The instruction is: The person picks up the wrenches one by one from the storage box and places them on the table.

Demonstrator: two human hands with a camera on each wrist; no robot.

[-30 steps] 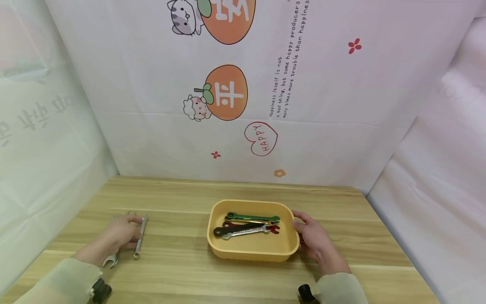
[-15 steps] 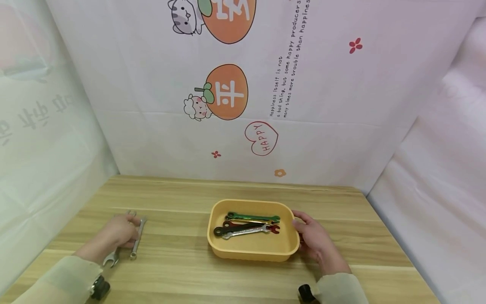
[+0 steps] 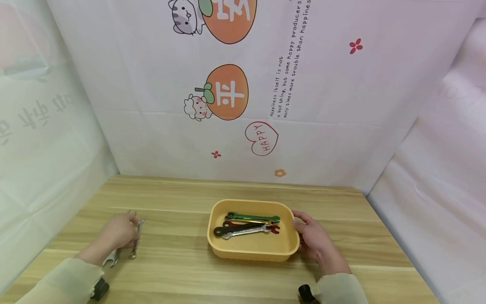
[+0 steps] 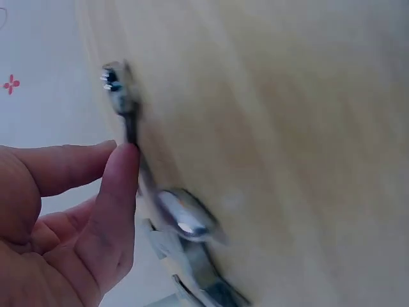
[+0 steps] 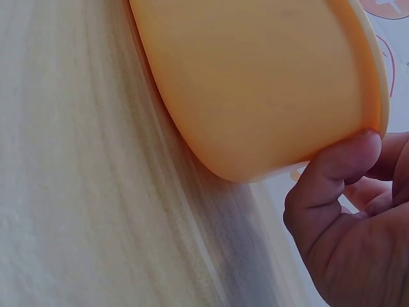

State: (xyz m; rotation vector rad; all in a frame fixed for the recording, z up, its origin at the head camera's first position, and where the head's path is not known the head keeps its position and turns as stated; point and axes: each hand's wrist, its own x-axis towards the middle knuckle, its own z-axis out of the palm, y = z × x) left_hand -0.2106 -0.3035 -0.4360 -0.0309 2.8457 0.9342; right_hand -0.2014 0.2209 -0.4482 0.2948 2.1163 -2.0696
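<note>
At the left of the table, my left hand point(image 3: 120, 231) pinches a silver combination wrench point(image 3: 137, 241) between thumb and fingertips. In the left wrist view this wrench point(image 4: 132, 125) is blurred and stands out past the fingertips at both ends. Other silver wrenches point(image 3: 111, 258) lie under and beside that hand, mostly hidden by it. My right hand point(image 3: 313, 238) grips the right end of a yellow plastic bin point(image 3: 258, 255); its thumb point(image 5: 348, 157) presses at the rim. Inside the bin, green point(image 3: 252, 217), gold, red, black point(image 3: 237, 229) and silver wrenches lie in a loose pile.
The bin stands on a wood-grain table point(image 3: 174, 253), right of its middle. A white printed cloth point(image 3: 322, 139) hangs behind the table's back edge, and white sheets point(image 3: 436, 202) close off both sides. Wood surface stretches between the left hand and the bin.
The silver wrench at my left hand has shifted slightly left and turned, now looking narrower. My right hand and the bin have stayed in place.
</note>
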